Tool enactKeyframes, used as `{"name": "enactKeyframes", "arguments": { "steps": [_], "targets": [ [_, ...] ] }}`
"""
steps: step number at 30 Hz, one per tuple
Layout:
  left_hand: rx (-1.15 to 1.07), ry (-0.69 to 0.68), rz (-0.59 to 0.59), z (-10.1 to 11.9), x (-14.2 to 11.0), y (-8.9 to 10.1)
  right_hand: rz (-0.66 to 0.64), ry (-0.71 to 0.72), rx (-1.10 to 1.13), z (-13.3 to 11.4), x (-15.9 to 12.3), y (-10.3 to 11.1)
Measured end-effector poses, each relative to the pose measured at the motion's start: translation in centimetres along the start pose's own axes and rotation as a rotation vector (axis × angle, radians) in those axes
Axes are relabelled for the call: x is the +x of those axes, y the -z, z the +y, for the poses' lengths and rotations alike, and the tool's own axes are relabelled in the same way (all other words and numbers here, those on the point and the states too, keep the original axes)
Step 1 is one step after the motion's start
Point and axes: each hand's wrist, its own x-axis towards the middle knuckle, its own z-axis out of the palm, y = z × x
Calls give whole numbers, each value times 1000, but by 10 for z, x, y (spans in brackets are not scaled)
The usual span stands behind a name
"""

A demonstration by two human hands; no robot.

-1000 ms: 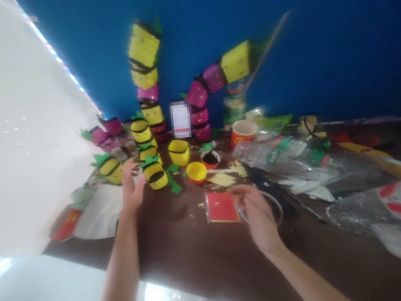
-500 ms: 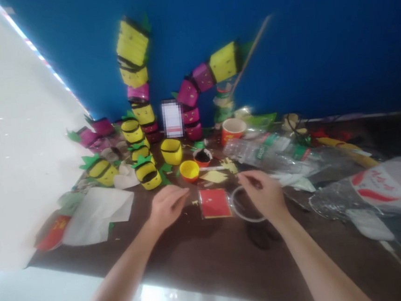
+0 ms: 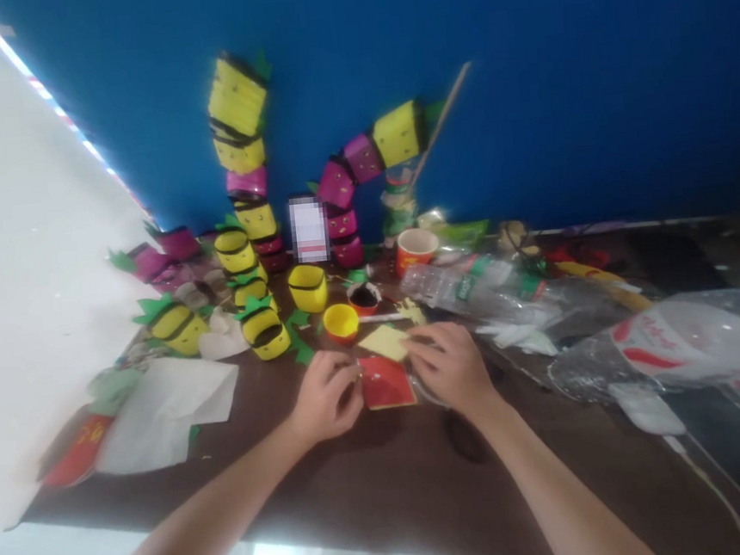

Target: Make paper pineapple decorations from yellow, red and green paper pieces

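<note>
A small red packet [image 3: 385, 382] in clear wrap lies on the dark brown table [image 3: 387, 475]. My left hand [image 3: 324, 395] is curled, and its fingers pinch the packet's left edge. My right hand [image 3: 450, 365] rests with bent fingers on the packet's right side and covers most of a clear plastic ring. A yellow paper square [image 3: 383, 342] lies just behind the packet. Beyond it stand a yellow cap [image 3: 341, 321] and a small orange cup of dark stuff [image 3: 365, 297].
Yellow and magenta paper-ring pineapples [image 3: 260, 331] crowd the back left, some stacked against the blue wall [image 3: 586, 77]. White paper sheets [image 3: 174, 403] lie at left. Empty plastic bottles [image 3: 494, 288] and a plastic bag [image 3: 667, 346] fill the right. An orange mug [image 3: 415, 248] stands behind.
My left hand came from the pineapples across to the red packet and closed on its edge. My right hand slid left over the clear ring onto the packet.
</note>
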Motion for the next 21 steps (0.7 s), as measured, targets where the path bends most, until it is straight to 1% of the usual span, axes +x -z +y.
{"name": "enactKeyframes", "arguments": {
  "steps": [2,4,5,7,9,10,11,13,15,17,18,19,21],
  "targets": [
    [31,-47,-29,0,-1,-2,-83,65,35,-3,-3,4],
    [41,-115,-134,1,0,-2,-182,67,95,-3,-4,8],
    [43,-137,-203,2,2,-2,-210,40,125,-2,-3,10],
    [44,-140,-331,5,5,0,-196,-52,174,2,-1,18],
    [41,-110,-402,7,8,1,-192,-165,193,5,2,29],
    [33,-99,-418,8,10,2,-261,-213,181,5,4,36],
    [23,-90,-428,9,11,3,-383,-244,154,3,4,43],
    [-4,-80,-430,9,12,3,-607,-277,64,-2,5,56],
    [-44,-85,-428,9,11,4,-731,-303,-25,-11,3,65],
    [-90,-89,-403,6,9,3,-780,-325,-101,-17,-1,69],
    [-112,-74,-371,5,8,3,-796,-327,-124,-19,-2,69],
    [-133,-37,-318,3,6,3,-808,-322,-137,-19,-4,69],
    [-170,77,-160,-1,4,2,-814,-298,-134,-17,-6,69]
  ]
}}
